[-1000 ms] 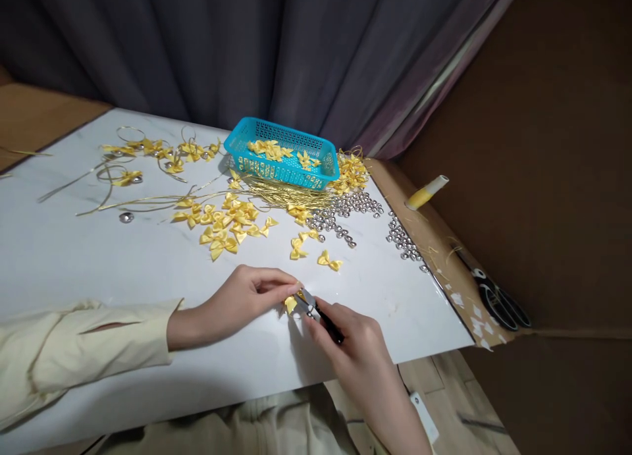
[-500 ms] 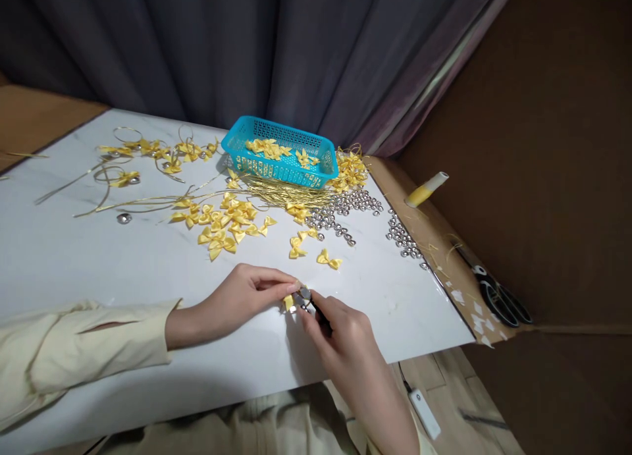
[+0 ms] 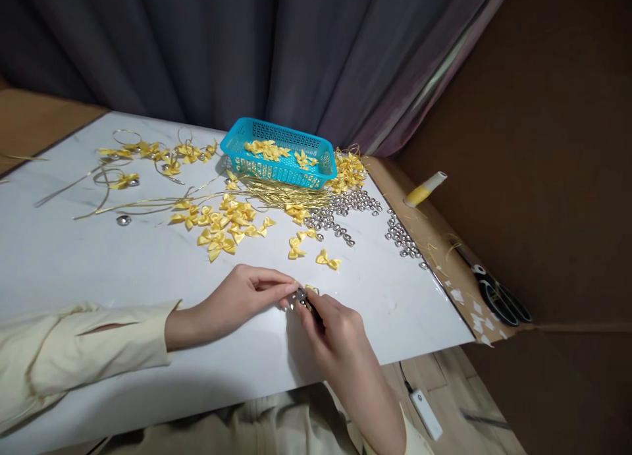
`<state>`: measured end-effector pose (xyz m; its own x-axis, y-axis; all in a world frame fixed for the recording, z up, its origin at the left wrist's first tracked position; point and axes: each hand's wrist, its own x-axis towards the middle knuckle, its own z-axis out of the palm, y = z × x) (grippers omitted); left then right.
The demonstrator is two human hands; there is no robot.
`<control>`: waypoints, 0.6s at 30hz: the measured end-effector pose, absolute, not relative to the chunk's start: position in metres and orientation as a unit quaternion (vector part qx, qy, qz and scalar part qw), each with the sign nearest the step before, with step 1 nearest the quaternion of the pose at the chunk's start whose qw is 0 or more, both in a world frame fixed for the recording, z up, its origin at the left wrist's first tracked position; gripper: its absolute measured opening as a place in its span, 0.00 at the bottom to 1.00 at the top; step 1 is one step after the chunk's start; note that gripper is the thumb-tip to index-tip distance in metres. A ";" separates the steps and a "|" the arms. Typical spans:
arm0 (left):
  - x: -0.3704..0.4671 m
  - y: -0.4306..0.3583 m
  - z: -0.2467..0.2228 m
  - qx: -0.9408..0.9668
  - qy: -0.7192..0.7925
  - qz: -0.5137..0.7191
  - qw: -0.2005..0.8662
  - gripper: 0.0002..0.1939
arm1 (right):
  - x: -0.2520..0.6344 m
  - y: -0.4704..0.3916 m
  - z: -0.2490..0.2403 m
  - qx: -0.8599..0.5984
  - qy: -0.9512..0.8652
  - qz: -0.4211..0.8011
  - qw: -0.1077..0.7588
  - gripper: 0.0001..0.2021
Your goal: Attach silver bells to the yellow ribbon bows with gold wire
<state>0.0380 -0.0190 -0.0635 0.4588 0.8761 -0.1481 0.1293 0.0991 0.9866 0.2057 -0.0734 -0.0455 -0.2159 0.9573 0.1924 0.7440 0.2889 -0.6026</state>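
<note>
"Yellow bow (image 3: 311, 288): where is it held?"

"At the left hand's (image 3: 241, 295) pinched fingertips, mostly hidden; a dark-handled tool (image 3: 314, 309) is gripped in the right hand (image 3: 342, 336)."

"And beyond?"

"Loose bows (image 3: 328, 260) and silver beads (image 3: 359, 202) are spread on the table (image 3: 419, 320), before a blue basket (image 3: 279, 172)."

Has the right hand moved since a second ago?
Yes, slightly: judged against the blue basket, the right hand has shifted left, toward the left hand.
</note>
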 end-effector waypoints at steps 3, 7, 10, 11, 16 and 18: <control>0.038 -0.016 -0.060 0.594 0.427 0.315 0.605 0.11 | 0.213 -0.069 -0.043 -0.561 -0.764 0.160 0.275 0.11; 0.031 0.000 -0.051 0.593 0.480 0.329 0.557 0.13 | 0.245 -0.065 -0.034 -0.581 -0.769 0.138 0.227 0.12; 0.014 0.019 -0.040 0.685 0.499 0.269 0.458 0.12 | 0.280 -0.064 -0.036 -0.635 -0.739 0.093 0.205 0.15; 0.005 0.025 -0.034 0.735 0.505 0.224 0.394 0.12 | 0.291 -0.063 -0.040 -0.657 -0.724 0.068 0.199 0.17; -0.034 0.044 0.001 0.818 0.573 0.051 0.020 0.16 | 0.326 -0.056 -0.077 -0.717 -0.663 -0.039 0.210 0.24; -0.035 0.042 0.007 0.842 0.538 0.019 0.043 0.17 | 0.329 -0.053 -0.087 -0.712 -0.663 -0.060 0.224 0.24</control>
<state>-0.0347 0.0421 0.0075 0.4206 0.9071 -0.0146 0.9039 -0.4176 0.0926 0.3286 -0.0528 -0.0867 0.1131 0.9167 0.3833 0.9709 -0.0199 -0.2388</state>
